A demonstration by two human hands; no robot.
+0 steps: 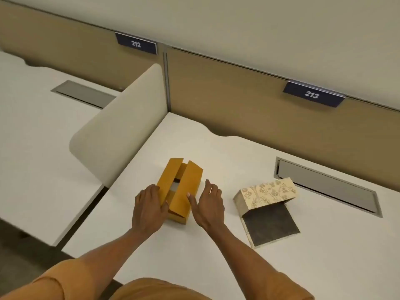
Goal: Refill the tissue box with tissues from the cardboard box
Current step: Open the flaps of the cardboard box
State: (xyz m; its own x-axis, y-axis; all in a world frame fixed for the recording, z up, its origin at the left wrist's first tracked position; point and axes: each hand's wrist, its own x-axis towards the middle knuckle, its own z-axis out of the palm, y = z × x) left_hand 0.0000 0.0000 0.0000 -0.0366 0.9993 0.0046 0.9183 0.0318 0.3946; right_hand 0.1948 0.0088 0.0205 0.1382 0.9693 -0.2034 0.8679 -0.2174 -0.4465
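A brown cardboard box (pixel 184 187) stands on the white desk (pixel 216 256) in the middle of the head view. Its two long top flaps are partly raised, and a pale strip shows in the gap between them. My left hand (pixel 149 211) rests against the box's left flap and side, fingers spread. My right hand (pixel 208 204) is beside the box's right side, its thumb touching the right flap. The floral tissue box (pixel 268 193) lies to the right, tipped open, its dark flat base panel (pixel 270 226) lying on the desk in front of it.
A grey cable hatch (pixel 329 187) is set into the desk behind the tissue box. A rounded beige divider (pixel 121 131) stands left of the desk. A tan partition with signs 212 (pixel 136 43) and 213 (pixel 312 95) runs along the back.
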